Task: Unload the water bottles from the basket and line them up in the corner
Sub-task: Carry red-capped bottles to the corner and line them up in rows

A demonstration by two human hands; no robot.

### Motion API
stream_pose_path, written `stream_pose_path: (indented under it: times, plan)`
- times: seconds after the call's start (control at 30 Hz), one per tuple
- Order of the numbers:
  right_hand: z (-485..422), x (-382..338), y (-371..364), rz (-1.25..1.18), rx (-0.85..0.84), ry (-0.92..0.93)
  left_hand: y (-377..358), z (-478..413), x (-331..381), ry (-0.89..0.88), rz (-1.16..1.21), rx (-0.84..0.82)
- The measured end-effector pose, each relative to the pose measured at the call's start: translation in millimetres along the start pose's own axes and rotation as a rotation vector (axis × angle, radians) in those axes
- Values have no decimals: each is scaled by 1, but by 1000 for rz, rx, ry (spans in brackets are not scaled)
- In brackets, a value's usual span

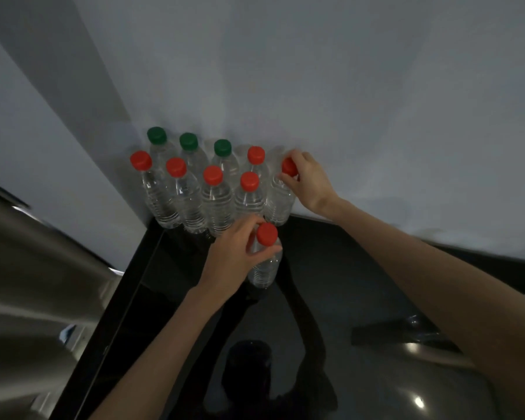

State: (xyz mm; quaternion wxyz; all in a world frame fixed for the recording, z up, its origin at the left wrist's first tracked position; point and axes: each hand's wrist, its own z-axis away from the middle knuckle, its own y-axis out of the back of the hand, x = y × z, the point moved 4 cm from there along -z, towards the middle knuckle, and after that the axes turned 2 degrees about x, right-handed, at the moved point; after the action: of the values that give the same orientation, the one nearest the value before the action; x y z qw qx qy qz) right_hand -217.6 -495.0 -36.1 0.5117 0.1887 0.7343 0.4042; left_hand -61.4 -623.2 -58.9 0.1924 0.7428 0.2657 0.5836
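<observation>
Several clear water bottles stand in two rows in the corner of a glossy black counter (331, 268). The back row has three green-capped bottles (188, 147) and a red-capped one (256, 159); the front row (212, 195) has red caps. My right hand (308, 180) grips the neck of a red-capped bottle (278, 204) at the right end of the rows, against the wall. My left hand (235, 256) holds another red-capped bottle (265, 259) by its shoulder, upright, just in front of the rows. The basket is not in view.
White walls (315, 86) meet behind the bottles and form the corner. A stainless steel surface (28, 283) borders the counter on the left. A dark flat object (388, 331) lies on the counter at the right, partly behind my right forearm.
</observation>
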Motion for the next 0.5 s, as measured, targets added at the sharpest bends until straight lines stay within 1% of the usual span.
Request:
stream_pose_path:
  times: [0.17,0.27,0.37,0.43,0.5]
  plan:
    - [-9,4,-1,16,22,-11,-4,5,-3,19,58,16]
    - [-5,3,2,-20,7,7,-7,10,-10,71,90,23]
    - [7,4,10,-77,10,-41,-9,18,-15,125,148,-3]
    - [24,0,17,-13,43,-55,-9,24,-16,154,181,7]
    - [46,-13,22,39,39,3,-11,32,-20,208,212,13]
